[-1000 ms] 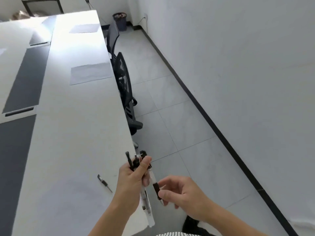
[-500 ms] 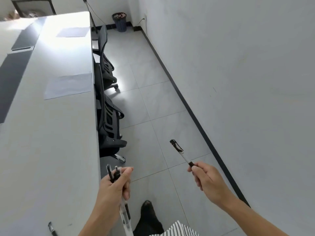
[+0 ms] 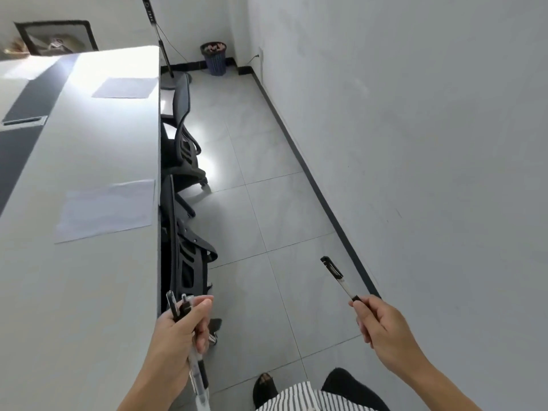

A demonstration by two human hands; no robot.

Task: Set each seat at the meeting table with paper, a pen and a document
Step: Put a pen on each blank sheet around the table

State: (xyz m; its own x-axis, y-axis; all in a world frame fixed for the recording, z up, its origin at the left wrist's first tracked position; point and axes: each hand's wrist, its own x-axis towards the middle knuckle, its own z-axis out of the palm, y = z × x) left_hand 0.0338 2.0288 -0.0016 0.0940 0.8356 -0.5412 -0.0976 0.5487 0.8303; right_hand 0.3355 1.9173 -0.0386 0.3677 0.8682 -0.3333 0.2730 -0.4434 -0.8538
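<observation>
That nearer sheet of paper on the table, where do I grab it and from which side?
Take the nearer sheet by its right edge, from the aisle side. It lies flat on the table, offering nothing to pinch from above, but that edge sits almost at the rim, so it can likely be slid out and pinched.

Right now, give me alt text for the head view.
The right hand pinches one pen over the floor; the left hand grips a bundle of pens beside the table, where a near sheet and a far sheet lie.
</observation>
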